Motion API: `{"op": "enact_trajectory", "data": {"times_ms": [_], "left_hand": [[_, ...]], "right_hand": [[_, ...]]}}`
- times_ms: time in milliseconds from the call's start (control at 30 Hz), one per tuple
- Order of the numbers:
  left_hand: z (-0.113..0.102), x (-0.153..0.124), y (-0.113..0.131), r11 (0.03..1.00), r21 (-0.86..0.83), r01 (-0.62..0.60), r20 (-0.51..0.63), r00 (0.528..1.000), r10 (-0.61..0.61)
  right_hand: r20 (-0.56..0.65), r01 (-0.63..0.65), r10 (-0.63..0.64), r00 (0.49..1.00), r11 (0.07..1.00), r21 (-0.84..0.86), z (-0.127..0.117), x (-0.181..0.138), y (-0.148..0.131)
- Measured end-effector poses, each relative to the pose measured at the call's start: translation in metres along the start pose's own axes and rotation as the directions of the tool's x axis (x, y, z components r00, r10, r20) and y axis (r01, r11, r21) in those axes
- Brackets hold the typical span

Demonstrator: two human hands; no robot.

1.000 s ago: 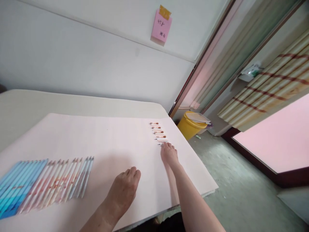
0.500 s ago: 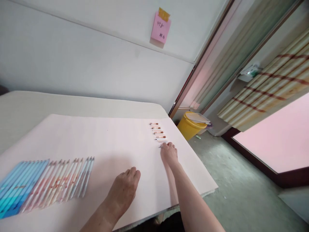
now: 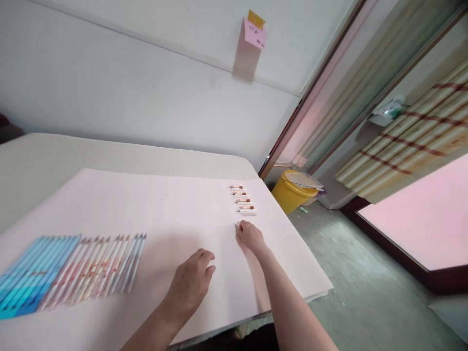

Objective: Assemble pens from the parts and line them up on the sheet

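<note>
My right hand (image 3: pixel 250 235) is closed on a pen refill (image 3: pixel 236 225) over the right part of the paper; only its thin dark tip sticks out to the left of the fingers. Just beyond lie several white pen parts with dark tips and brown-ended pieces (image 3: pixel 243 201), set in a short column. My left hand (image 3: pixel 192 279) is above the paper in the middle, thumb and forefinger apart, nothing between them. To its left, slim pens (image 3: pixel 106 265) with patterned barrels lie side by side, beside a blue group of pens (image 3: pixel 40 273).
A pink-white sheet (image 3: pixel 175 204) covers much of the table (image 3: pixel 146 153), which stands against a white wall panel (image 3: pixel 127 92). A pink note (image 3: pixel 255 35) is taped there. Past the right edge stand a yellow bin (image 3: pixel 288 195) and a checked curtain (image 3: pixel 409 141).
My right hand has drawn back slightly from the column, and the dark tip now shows clear of its fingers. My left thumb has parted from the forefinger. The wall note has flapped up.
</note>
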State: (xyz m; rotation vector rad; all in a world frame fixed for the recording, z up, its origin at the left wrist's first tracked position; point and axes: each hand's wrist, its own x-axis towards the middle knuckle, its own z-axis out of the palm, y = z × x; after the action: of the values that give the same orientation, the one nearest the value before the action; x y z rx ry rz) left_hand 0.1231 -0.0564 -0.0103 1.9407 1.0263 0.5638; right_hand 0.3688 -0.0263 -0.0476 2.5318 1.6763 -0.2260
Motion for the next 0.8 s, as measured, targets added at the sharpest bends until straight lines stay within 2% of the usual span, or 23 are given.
{"op": "enact_trajectory", "data": {"times_ms": [33, 67, 133, 200, 267, 333, 433, 633, 800], "left_hand": [[0.0, 0.001, 0.0, 0.972, -0.209, 0.112, 0.007, 0.994, -0.113], [0.001, 0.002, -0.001, 0.882, -0.415, 0.225, 0.04, 0.973, -0.229], [0.005, 0.005, -0.007, 0.566, -0.731, 0.381, 0.131, 0.892, -0.432], [0.008, 0.007, -0.015, 0.265, -0.864, 0.427, 0.208, 0.783, -0.586], [0.011, 0.008, -0.021, 0.109, -0.896, 0.43, 0.257, 0.705, -0.661], [0.012, 0.008, -0.024, 0.073, -0.899, 0.432, 0.276, 0.688, -0.671], [0.012, 0.008, -0.023, 0.092, -0.892, 0.442, 0.281, 0.703, -0.654], [0.012, 0.008, -0.023, 0.098, -0.882, 0.461, 0.281, 0.682, -0.675], [0.016, 0.008, -0.022, 0.075, -0.896, 0.438, 0.28, 0.687, -0.67]], "right_hand": [[0.023, 0.021, -0.021, 1.0, 1.0, 0.01, 0.002, -0.001, -0.008], [0.042, 0.045, -0.046, 0.998, 0.999, 0.02, 0.004, -0.004, -0.018], [0.063, 0.098, -0.101, 0.993, 0.994, 0.037, 0.008, -0.01, -0.038], [0.052, 0.155, -0.157, 0.986, 0.987, 0.044, 0.011, -0.019, -0.059], [0.026, 0.204, -0.205, 0.978, 0.978, 0.044, 0.01, -0.029, -0.074], [0.015, 0.234, -0.235, 0.972, 0.971, 0.041, 0.007, -0.038, -0.082], [0.029, 0.229, -0.23, 0.973, 0.973, 0.032, 0.001, -0.045, -0.08], [0.138, 0.166, -0.172, 0.975, 0.985, 0.051, -0.004, -0.042, -0.064], [0.17, 0.169, -0.188, 0.967, 0.978, 0.119, -0.008, -0.045, -0.073]]}}
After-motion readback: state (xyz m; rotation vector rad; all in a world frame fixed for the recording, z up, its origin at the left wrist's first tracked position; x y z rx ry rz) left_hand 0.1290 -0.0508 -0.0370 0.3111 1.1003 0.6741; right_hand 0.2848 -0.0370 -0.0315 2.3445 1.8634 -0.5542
